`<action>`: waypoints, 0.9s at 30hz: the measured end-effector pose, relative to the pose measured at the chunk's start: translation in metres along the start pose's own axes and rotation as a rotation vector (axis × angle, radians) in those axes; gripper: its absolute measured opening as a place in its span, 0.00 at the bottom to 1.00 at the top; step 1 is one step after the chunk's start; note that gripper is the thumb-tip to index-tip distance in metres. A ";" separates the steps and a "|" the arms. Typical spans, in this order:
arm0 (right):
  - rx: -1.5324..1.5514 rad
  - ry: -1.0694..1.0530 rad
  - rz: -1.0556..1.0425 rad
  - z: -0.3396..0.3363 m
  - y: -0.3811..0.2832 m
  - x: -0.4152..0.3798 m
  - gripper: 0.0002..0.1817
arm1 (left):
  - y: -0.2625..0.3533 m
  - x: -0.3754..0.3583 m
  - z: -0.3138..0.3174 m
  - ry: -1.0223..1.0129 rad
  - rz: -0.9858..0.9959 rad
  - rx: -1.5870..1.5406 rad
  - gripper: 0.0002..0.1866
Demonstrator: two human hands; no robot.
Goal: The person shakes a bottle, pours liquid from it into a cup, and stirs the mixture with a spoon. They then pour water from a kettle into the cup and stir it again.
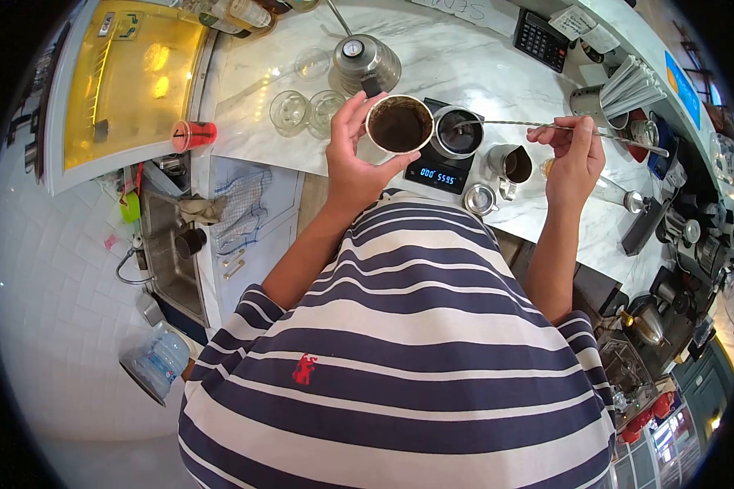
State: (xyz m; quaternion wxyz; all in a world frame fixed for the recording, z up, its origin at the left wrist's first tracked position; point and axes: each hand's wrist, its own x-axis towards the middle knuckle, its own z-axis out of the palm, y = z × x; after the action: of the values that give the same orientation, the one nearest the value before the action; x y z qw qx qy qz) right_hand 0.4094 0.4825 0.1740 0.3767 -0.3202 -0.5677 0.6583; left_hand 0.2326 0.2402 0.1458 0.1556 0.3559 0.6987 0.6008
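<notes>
My left hand (355, 155) is wrapped round a white cup (400, 125), tilted so that its dark, coffee-stained inside shows. Pinched in the fingers of my right hand (575, 159) is a long bar spoon (506, 123) with a twisted shaft. Its far end dips into a round metal container (458, 133) of dark contents, just right of the cup. That container stands on a black digital scale (436, 173) with lit blue digits. A small metal pitcher (510, 163) with brown inside stands to the right, and a little metal cup (480, 199) sits near the counter's edge.
A gooseneck kettle (367, 65) stands behind the cup, with glass cups (289, 112) to its left. A red cup (194, 134) is at the counter's left end, above a sink (179, 285). Back right are a calculator (541, 41) and a holder of straws (587, 102).
</notes>
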 end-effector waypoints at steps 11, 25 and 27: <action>-0.040 0.114 -0.073 -0.010 -0.022 -0.016 0.23 | -0.011 0.055 0.002 -0.016 0.054 -0.013 0.56; -0.229 0.072 -0.123 -0.002 0.000 -0.045 0.23 | -0.068 0.156 0.072 -0.375 0.154 0.630 0.42; -0.250 0.056 -0.122 0.001 -0.003 -0.049 0.23 | -0.075 0.160 0.080 -0.424 0.140 0.707 0.42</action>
State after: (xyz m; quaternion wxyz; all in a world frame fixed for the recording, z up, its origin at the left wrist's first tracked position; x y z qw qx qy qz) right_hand 0.4343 0.4403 0.1768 0.3886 -0.3478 -0.6530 0.5492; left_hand 0.1491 0.4060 0.0895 0.1231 0.5497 0.7886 0.2466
